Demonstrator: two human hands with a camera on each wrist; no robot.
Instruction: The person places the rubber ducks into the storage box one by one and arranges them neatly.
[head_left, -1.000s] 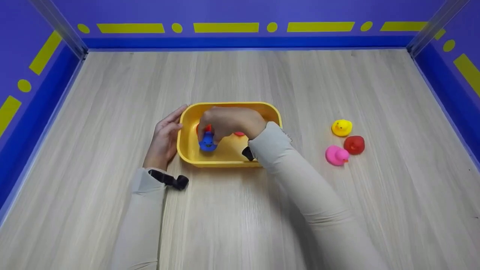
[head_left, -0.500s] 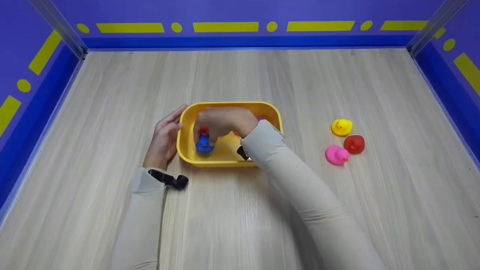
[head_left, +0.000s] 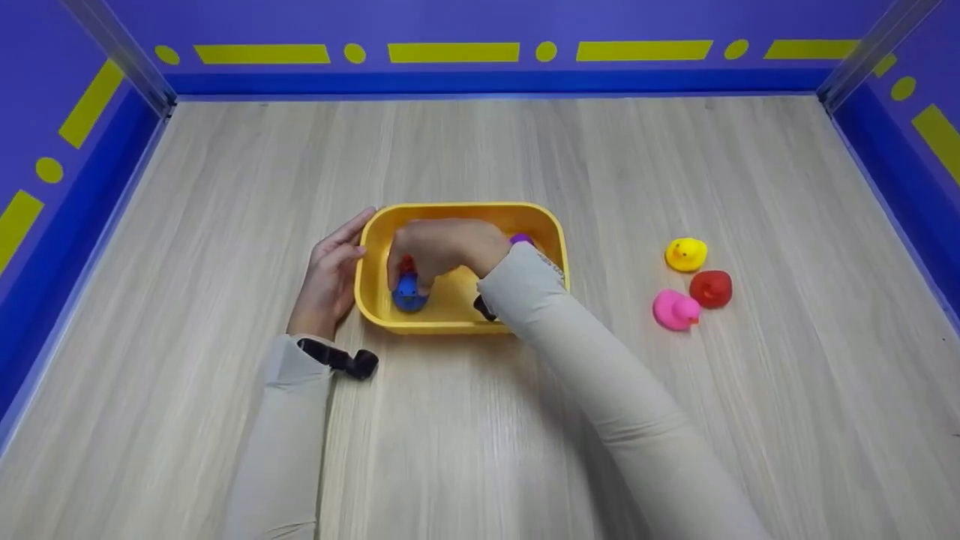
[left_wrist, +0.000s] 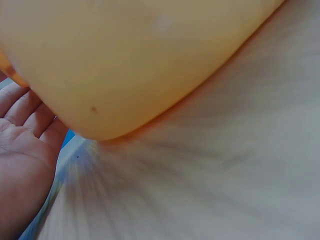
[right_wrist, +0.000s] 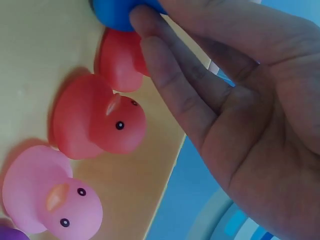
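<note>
A yellow plastic bin (head_left: 450, 327) stands mid-table. My left hand (head_left: 330, 271) rests against its left end, fingers extended along the outside wall; the left wrist view shows the palm (left_wrist: 25, 165) beside the bin's wall (left_wrist: 130, 65). Inside the bin, my right hand (head_left: 446, 244) pinches a blue rubber duck (head_left: 409, 292) near the left end. The right wrist view shows that blue duck (right_wrist: 115, 12) at the fingertips, partly cut off. Alongside it sit a red duck (right_wrist: 120, 62), another red duck (right_wrist: 82, 117), a pink duck (right_wrist: 52, 192) and part of something purple (right_wrist: 11, 234).
On the table right of the bin, a yellow duck (head_left: 685, 255), a red duck (head_left: 711, 289) and a pink duck (head_left: 676, 310) lie close together. Blue and purple panels (head_left: 480, 81) border the wooden tabletop (head_left: 225, 225) at the back and sides.
My right hand has shifted slightly left and toward me inside the bin with the blue duck, then nearly stopped. My left hand stays at the bin's left end.
</note>
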